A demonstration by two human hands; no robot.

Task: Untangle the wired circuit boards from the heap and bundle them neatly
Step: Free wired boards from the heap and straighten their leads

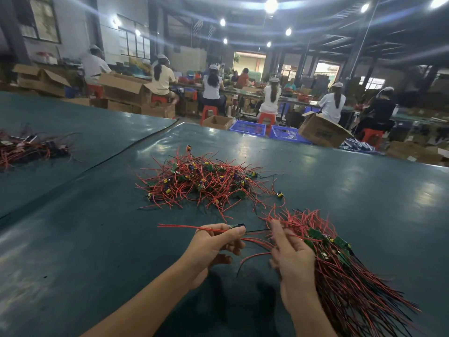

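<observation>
Nearest to the camera, at the right, lies the bundle (345, 271) of boards already gathered, its red and black wires fanning toward the near right edge and its green boards stacked side by side at the middle. The right hand (294, 261) is closed around this bundle from the left side, with the fingers curled over the wires just beside the boards; the view is a little blurred there, so I cannot tell how tight the hold is. The left hand (213, 246) pinches one single circuit board (237, 226) between thumb and forefinger, the other fingers loosely bent, and its red wires stretch out to the left and to the right toward the bundle. Farther on the green table (97, 239) sits the heap (206, 183), still a tangle of red wires, green boards and small yellow parts. Another pile (31, 147) lies at the far left, well apart. I judge these pieces to be very light; the wires are thin and soft and catch easily on each other, while the board is stiff and its soldered joints look fragile. It seems better to hold each piece by the board, not to pull on the wire ends, and to draw it out slowly.
</observation>
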